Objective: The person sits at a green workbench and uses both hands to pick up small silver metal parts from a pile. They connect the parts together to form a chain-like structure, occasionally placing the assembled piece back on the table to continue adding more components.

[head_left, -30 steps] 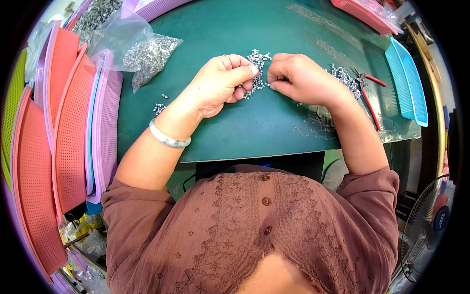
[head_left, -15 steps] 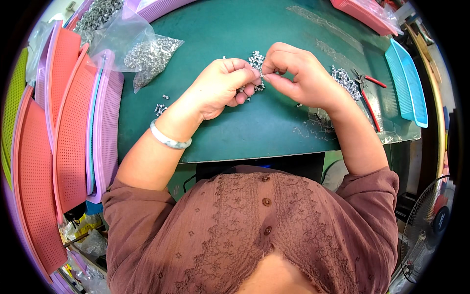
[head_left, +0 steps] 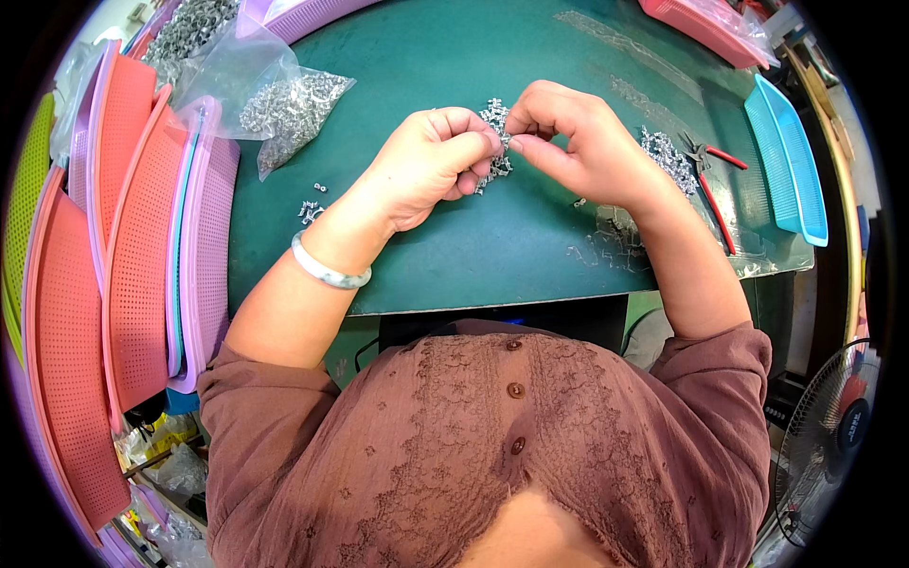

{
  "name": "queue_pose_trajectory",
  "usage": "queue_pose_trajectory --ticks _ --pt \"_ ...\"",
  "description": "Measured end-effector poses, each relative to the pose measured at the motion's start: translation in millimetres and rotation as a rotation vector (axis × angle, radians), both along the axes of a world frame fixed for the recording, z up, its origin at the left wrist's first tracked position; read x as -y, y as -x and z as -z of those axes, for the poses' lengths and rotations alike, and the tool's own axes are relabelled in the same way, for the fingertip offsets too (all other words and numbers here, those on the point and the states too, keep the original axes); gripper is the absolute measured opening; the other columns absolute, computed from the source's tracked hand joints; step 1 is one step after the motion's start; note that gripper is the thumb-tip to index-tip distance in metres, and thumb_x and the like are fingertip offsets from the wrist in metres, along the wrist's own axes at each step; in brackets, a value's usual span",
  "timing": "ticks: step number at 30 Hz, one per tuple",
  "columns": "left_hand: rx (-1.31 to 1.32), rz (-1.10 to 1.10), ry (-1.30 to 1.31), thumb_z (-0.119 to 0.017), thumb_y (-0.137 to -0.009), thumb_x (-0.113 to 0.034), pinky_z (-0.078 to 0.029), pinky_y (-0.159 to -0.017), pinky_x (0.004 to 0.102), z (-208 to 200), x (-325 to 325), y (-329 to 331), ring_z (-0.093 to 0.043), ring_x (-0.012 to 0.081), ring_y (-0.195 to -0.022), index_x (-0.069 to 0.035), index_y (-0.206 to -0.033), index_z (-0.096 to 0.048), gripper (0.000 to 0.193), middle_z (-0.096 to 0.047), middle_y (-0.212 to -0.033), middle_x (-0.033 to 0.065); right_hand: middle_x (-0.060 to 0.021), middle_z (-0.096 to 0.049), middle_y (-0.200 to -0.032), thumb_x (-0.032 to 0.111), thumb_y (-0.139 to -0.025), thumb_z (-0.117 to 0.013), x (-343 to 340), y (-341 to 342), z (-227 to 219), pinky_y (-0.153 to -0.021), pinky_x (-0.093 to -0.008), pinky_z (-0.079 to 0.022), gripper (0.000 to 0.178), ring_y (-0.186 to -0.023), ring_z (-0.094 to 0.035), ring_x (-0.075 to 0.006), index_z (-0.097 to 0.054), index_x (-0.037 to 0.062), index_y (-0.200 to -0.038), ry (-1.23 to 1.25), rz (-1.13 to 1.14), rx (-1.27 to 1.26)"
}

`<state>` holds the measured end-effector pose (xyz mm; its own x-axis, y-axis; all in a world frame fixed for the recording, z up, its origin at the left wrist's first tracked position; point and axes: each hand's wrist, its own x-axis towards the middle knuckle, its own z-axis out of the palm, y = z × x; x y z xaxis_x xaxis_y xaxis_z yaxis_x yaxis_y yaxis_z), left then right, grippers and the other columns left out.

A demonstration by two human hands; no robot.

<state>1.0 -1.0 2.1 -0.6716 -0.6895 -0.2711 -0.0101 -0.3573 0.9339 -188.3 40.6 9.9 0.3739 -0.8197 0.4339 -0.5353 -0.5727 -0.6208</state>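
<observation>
My left hand [head_left: 437, 163] and my right hand [head_left: 585, 142] meet over the table, fingertips almost touching. Between them is a small silvery metal part [head_left: 505, 140], pinched by the left thumb and forefinger. The right thumb and forefinger close on its other side; its exact shape is too small to make out. Under and behind the fingertips lies a pile of small silver metal parts [head_left: 494, 112], partly hidden by the left hand. Another heap of silver pieces [head_left: 668, 161] rests beside my right wrist. A few loose parts [head_left: 310, 212] lie near my left forearm.
Red-handled pliers [head_left: 717, 204] lie at the right, near a blue plastic basket [head_left: 791, 161]. A clear bag of metal parts [head_left: 295, 112] sits at the back left. Stacked red and purple baskets [head_left: 142, 256] line the left side of the green table [head_left: 445, 260]. A fan [head_left: 819, 445] stands lower right.
My right fingertips have shifted very slightly against the left ones, and the small part between them shows a little more. Everything else looks the same.
</observation>
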Motion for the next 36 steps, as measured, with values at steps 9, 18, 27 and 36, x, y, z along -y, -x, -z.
queue_pose_trajectory --ticks 9,18,27,36 --pt "0.002 -0.034 0.059 -0.059 -0.081 -0.012 -0.035 -0.044 0.0149 0.8 -0.9 1.3 -0.046 0.0026 -0.052 -0.006 -0.082 -0.059 0.006 -0.053 -0.066 -0.0026 -0.0100 -0.056 -0.074 0.005 -0.073 -0.062 -0.4 0.6 -2.5 -0.056 -0.0302 -0.044 0.010 -0.063 -0.054 -0.0228 -0.057 0.0015 -0.081 -0.020 -0.027 -0.030" --pt "-0.012 -0.013 0.077 -0.061 -0.081 -0.010 -0.033 -0.044 0.0144 2.8 0.0 1.4 -0.045 0.0020 -0.052 -0.006 -0.084 -0.058 0.006 -0.052 -0.066 -0.0034 -0.0101 -0.056 -0.073 0.004 -0.072 -0.061 -1.2 0.4 -3.8 -0.057 -0.0308 -0.044 0.009 -0.065 -0.055 -0.0245 -0.057 0.0018 -0.080 -0.020 -0.014 -0.050" --pt "-0.218 0.000 -0.181 -0.057 -0.082 -0.008 -0.031 -0.041 0.0151 0.8 3.8 -2.1 -0.045 0.0066 -0.054 -0.006 -0.085 -0.054 0.005 -0.053 -0.071 0.0022 -0.0102 -0.055 -0.073 0.004 -0.073 -0.062 0.9 -1.9 -5.8 -0.057 -0.0305 -0.044 0.009 -0.064 -0.055 -0.0230 -0.057 0.0011 -0.079 -0.010 -0.035 0.014" --pt "-0.475 -0.142 -0.416 -0.050 -0.082 -0.010 -0.042 -0.047 0.0184 -6.9 24.9 -15.6 -0.051 0.0138 -0.062 -0.002 -0.086 -0.054 0.010 -0.055 -0.080 0.0094 -0.0094 -0.053 -0.072 0.001 -0.074 -0.060 -2.1 -1.1 -10.1 -0.057 -0.0276 -0.044 0.008 -0.063 -0.054 -0.0186 -0.057 -0.0012 -0.080 -0.072 -0.004 0.037"
